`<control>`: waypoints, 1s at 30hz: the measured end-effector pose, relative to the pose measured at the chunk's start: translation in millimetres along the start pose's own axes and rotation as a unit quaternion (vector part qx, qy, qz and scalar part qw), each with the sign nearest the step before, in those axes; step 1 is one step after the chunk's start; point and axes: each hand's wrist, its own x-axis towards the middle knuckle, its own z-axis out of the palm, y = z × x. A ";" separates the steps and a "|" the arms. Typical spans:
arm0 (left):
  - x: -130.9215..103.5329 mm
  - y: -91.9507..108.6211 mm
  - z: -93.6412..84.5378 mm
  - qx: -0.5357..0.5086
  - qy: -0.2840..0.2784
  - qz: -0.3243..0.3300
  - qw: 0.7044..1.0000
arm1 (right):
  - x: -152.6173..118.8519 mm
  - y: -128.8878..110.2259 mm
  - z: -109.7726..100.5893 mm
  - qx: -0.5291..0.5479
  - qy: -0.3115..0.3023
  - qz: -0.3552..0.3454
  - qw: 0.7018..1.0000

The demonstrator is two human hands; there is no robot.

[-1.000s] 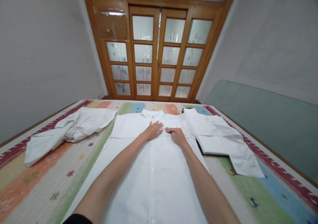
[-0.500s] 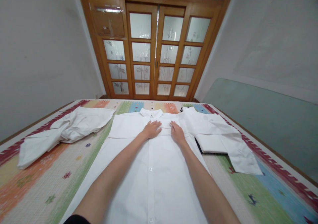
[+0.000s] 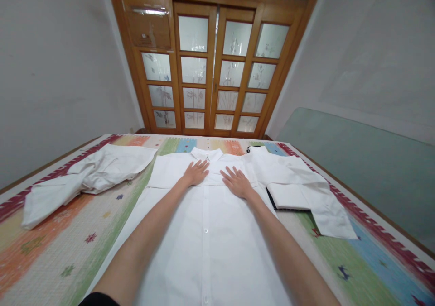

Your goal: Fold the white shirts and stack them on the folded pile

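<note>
Spreading across the patterned cloth [image 3: 68,238], the white shirt [image 3: 224,251] is lying front up, probably so its front is staying flat and reachable. The left hand [image 3: 197,172] and right hand [image 3: 237,184] are resting open below the collar [image 3: 207,153], gripping nothing, likely pressing it smooth; compared with half a second ago, both are sitting further left, the right's fingers [image 3: 230,172] fanning wider

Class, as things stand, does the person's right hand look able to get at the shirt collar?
Probably yes. The right hand lies spread on the white shirt just below the collar, apparently holding nothing, with only the shirt between them. The left hand rests to the left, out of the way.
</note>
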 end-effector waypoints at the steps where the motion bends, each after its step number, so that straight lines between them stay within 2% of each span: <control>1: -0.2 -1.0 -0.3 -0.001 -0.002 0.003 1.000 | -1.2 1.4 -0.2 -0.001 0.003 -0.020 1.000; 5: -4.4 -1.7 -4.6 -0.005 -0.009 0.017 1.000 | -3.6 4.5 -0.1 -0.002 0.017 -0.045 0.999; 13: -14.9 -2.8 -7.9 -0.005 -0.011 0.019 1.000 | -0.8 2.3 0.4 0.029 -0.005 0.011 1.000; 20: -15.6 -3.0 -5.6 -0.018 -0.021 -0.010 1.000 | 2.1 1.0 -3.2 0.059 -0.030 0.032 0.997; 30: -16.9 -7.1 -4.8 -0.016 -0.010 -0.008 1.000 | 4.4 3.9 5.0 0.079 0.012 0.051 0.995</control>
